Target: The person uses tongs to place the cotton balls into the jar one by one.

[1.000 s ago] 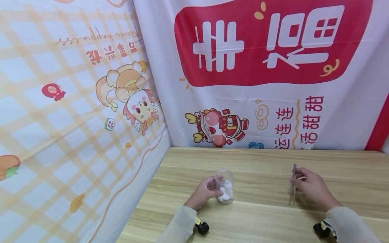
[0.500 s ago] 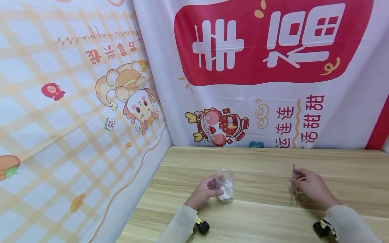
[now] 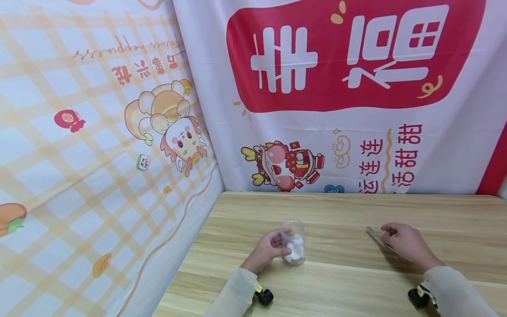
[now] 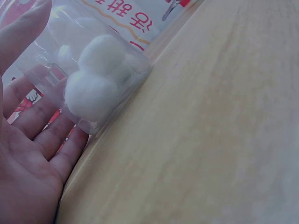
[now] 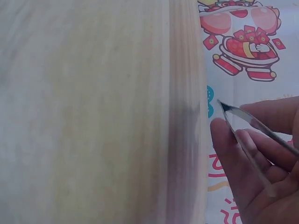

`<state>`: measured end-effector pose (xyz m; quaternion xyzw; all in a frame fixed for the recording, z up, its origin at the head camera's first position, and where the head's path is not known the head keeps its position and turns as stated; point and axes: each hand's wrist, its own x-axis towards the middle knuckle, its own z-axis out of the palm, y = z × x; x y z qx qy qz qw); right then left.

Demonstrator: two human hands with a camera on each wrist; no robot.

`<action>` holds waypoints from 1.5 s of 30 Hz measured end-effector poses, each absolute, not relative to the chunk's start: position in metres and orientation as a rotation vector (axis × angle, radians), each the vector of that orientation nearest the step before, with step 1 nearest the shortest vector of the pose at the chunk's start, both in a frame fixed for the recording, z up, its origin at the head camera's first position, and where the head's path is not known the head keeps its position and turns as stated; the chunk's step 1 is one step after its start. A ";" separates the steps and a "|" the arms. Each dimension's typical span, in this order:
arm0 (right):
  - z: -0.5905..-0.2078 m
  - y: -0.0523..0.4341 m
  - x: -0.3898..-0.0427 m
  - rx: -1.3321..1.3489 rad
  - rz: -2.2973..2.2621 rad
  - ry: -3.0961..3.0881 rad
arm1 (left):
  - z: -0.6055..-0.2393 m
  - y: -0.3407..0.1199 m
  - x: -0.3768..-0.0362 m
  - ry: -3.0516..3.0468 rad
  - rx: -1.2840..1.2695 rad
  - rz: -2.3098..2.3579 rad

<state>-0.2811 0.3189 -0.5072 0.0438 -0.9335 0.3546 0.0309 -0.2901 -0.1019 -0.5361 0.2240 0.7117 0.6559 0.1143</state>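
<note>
A clear plastic jar (image 3: 293, 242) stands upright on the wooden bench (image 3: 340, 211), left of the middle and toward the near edge. The left hand (image 3: 268, 249) holds it, fingers curled round its left side. Inside the jar lie white cotton balls (image 4: 93, 79), piled at the bottom; in the left wrist view they press against the clear wall, just beside the fingers (image 4: 51, 135).

Well apart to the right, the right hand (image 3: 405, 245) holds metal tweezers (image 3: 378, 237) pinched between thumb and fingers, tilted low, with the pointed tips (image 5: 223, 106) aimed left and far. The bare bench lies between tweezers and jar, with nothing in the way.

At the far edge of the bench hangs a printed cloth with a red panel (image 3: 348, 53) and a cartoon figure (image 3: 283, 166); a checked cloth with a cartoon character (image 3: 174, 123) covers the left wall. Near the wrists, on the near side, sit two small black devices (image 3: 263, 296).
</note>
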 end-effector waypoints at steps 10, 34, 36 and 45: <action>-0.510 0.322 -0.284 0.132 1.040 -2.866 | -0.536 -0.102 -0.290 2.100 0.652 1.916; -0.510 0.320 -0.287 0.157 0.890 -2.990 | -0.537 -0.102 -0.290 2.091 0.661 1.919; -0.510 0.321 -0.287 0.157 0.892 -3.001 | -0.537 -0.101 -0.290 2.092 0.660 1.920; -0.508 0.320 -0.288 0.158 0.911 -3.039 | -0.538 -0.101 -0.291 2.084 0.656 1.929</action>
